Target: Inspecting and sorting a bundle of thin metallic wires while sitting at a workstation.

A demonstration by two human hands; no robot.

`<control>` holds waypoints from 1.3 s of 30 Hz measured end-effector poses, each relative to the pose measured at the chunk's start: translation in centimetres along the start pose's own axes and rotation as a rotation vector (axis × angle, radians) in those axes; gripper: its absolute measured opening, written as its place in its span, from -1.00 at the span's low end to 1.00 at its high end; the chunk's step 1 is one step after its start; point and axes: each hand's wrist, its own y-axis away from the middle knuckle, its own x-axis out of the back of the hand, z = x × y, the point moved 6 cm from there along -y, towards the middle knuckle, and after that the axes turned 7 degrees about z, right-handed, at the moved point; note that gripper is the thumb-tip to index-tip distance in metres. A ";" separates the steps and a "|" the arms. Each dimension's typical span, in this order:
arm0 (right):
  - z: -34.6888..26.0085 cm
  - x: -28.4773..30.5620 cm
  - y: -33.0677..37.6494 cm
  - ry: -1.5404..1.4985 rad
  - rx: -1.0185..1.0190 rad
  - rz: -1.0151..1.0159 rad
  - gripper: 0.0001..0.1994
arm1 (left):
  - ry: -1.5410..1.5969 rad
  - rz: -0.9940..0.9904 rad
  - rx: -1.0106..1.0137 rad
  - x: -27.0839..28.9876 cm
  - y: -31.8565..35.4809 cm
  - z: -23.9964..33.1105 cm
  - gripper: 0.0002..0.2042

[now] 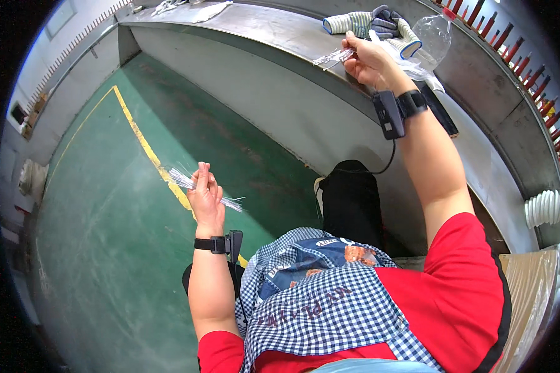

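My left hand (206, 200) is raised over the green floor, its fingers closed round a bundle of thin silvery-white strands (180, 178) that stick out on both sides. Further up and to the right, my right hand (367, 63) reaches over the edge of a metal ledge (274, 32). Between its thumb and fingers it grips a smaller bunch of similar thin strands (331, 58), whose loose ends point left. Whether the strands are wire or plastic I cannot tell. Just behind the right hand, striped knit work gloves (347, 23) lie on the ledge.
A clear plastic bottle (433, 40) with a red cap rests beside the gloves. A flat black object (440, 112) lies by my right forearm. Red rods (521, 67) line the far right edge, above a white ribbed hose (546, 208). A yellow line (137, 132) crosses the floor.
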 end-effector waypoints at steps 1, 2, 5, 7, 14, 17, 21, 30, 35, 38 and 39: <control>0.1 0.1 -0.5 0.058 -0.014 0.043 -0.66 | -0.003 0.004 -0.006 0.1 0.1 0.1 -0.78; 0.0 0.2 -1.0 0.065 -0.012 0.044 -0.66 | -0.007 0.008 -0.012 0.2 0.2 0.2 -0.78; -0.8 0.5 -1.9 0.199 0.035 0.099 -0.69 | 0.017 0.007 -0.029 0.7 0.3 0.8 -0.77; -1.3 0.5 -2.4 0.352 -0.010 0.111 -0.70 | 0.017 0.011 -0.032 0.9 0.4 1.1 -0.77; -2.6 1.3 -2.9 0.726 0.126 0.085 -0.55 | 0.023 0.020 -0.059 1.4 0.6 1.6 -0.76; -3.5 1.2 -2.0 0.848 0.164 0.069 -0.46 | 0.025 0.025 -0.066 1.6 0.5 1.5 -0.76; -4.3 2.4 -1.7 1.022 0.241 0.075 -0.52 | 0.016 0.038 -0.071 1.8 0.1 1.1 -0.75; -3.5 -1.4 2.3 1.267 0.891 -0.059 -0.49 | -0.016 0.027 -0.073 1.6 0.0 0.9 -0.78; -5.7 -8.2 21.5 0.560 1.121 -0.697 0.02 | -0.056 0.045 -0.059 1.5 -0.2 0.6 -0.79; -6.2 -8.6 23.5 0.470 1.252 -0.843 -0.03 | -0.095 0.079 -0.063 2.5 -0.6 0.1 -0.80; -6.7 -8.5 23.7 0.461 1.256 -0.841 -0.03 | -0.107 0.082 -0.031 2.3 -0.8 0.2 -0.80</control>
